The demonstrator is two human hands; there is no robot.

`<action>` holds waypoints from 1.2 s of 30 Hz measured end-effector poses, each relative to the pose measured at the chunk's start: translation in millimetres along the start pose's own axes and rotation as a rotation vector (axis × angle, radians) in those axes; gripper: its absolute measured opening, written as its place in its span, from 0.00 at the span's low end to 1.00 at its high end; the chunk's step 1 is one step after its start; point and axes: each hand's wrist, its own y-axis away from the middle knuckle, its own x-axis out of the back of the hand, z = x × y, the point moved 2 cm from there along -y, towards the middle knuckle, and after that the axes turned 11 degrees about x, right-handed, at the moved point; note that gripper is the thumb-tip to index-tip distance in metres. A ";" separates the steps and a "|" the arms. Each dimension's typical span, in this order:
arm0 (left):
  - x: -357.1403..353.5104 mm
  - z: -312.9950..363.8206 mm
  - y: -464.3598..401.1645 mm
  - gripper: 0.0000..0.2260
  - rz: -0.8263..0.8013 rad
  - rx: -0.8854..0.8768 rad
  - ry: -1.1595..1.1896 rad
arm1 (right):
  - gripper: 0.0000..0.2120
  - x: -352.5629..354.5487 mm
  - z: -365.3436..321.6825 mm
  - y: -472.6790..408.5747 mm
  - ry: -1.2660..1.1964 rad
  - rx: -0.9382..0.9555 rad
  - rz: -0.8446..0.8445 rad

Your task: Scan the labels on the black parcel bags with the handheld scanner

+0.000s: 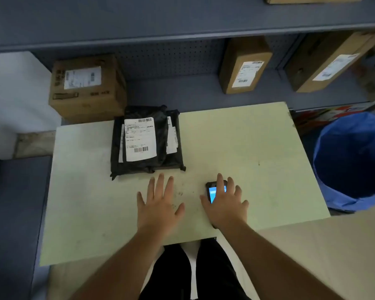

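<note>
Pale worktop [236,137] before grey-blue metal shelving [160,24] holding labelled cardboard boxes [87,85]; a blue-lined bin [353,161] stands at right

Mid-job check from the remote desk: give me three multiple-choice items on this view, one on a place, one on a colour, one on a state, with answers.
1. Where does the stack of black parcel bags lie?
A. On the table's far left part
B. Inside the bin
C. On the shelf beside the boxes

2. What colour is the liner of the bin right of the table?
A. Red
B. Blue
C. White

3. How is the handheld scanner now?
A. Held up, aimed at a label
B. Lying on the table, screen lit, under the right hand
C. Resting on top of the bags

Answers: 1 A, the bags sit on the tabletop near its far left edge. 2 B, the liner is blue. 3 B, spread fingers cover the scanner; the left hand is empty.
</note>
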 end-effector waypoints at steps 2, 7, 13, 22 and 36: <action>-7.1 -1.0 0.4 0.37 -0.029 0.002 -0.019 | 0.42 -7.0 5.1 0.6 -0.020 -0.039 -0.041; -27.8 -2.3 0.5 0.37 -0.023 -0.011 -0.034 | 0.43 -26.8 18.8 -0.7 -0.051 -0.115 -0.063; -43.8 -0.9 4.6 0.36 -0.014 -0.027 -0.017 | 0.46 -43.2 31.6 -1.8 -0.119 -0.185 -0.075; -54.5 -2.0 10.0 0.35 -0.028 -0.014 -0.033 | 0.48 -57.6 39.8 -9.4 -0.169 -0.230 -0.066; -54.4 -14.6 8.2 0.34 -0.044 -0.009 -0.070 | 0.44 -66.7 37.9 -19.7 -0.205 -0.269 -0.058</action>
